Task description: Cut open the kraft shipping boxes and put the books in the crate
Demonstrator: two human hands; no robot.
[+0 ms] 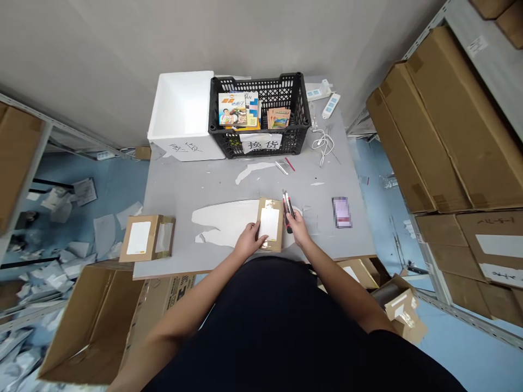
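A small cardboard box [270, 223] with a white label and clear tape lies at the front of the grey table. My left hand [248, 240] grips its left side and lower corner, thumb over the label. Just right of the box, my right hand [300, 227] is closed on a red and black utility knife [288, 215], its tip pointing toward the back. Beneath the box spreads a torn white sheet [220, 218]. Another taped cardboard box [143, 238] with a white label stands at the table's left front corner.
At the back stand a white foam box [183, 147] and a black plastic crate [261, 149] with booklets. A phone [342, 212], white cable [324, 142] and power strip [330, 105] lie to the right. Large open carton [87, 316] sits low left; stacked cartons [449, 125] fill the right shelf.
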